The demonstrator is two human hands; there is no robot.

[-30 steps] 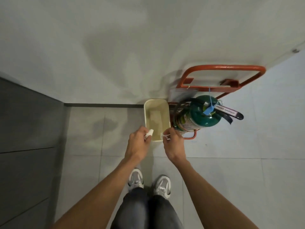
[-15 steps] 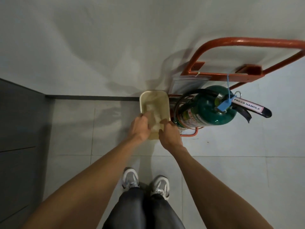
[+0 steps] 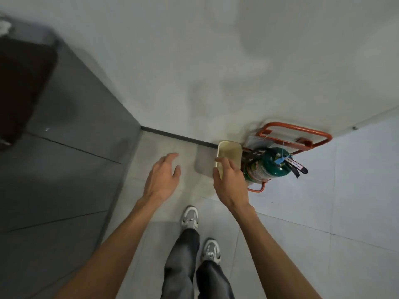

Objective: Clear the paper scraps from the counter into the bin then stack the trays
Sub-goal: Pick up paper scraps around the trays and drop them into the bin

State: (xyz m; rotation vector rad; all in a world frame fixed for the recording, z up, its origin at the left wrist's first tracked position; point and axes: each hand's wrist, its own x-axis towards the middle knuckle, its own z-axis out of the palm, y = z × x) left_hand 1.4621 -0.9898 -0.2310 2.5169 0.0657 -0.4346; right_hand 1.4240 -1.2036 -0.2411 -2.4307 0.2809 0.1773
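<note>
The cream bin (image 3: 230, 151) is being kept on the floor (image 3: 291, 234) against the far wall, just left of a green fire extinguisher (image 3: 268, 167). The right hand (image 3: 228, 180) is being held over its near rim, fingers loosely spread and holding nothing. The left hand (image 3: 162, 178) is being held spread above the floor, further left.

The one wide-angle camera, worn on the head, looked steeply down and forward, close on the left hand (image 3: 162, 178) and right hand (image 3: 228, 180) at centre, with the shoes (image 3: 190, 219) at 6 o'clock, the bin (image 3: 230, 149) at 1 o'clock and the wall (image 3: 194, 61) at 12 o'clock.
</note>
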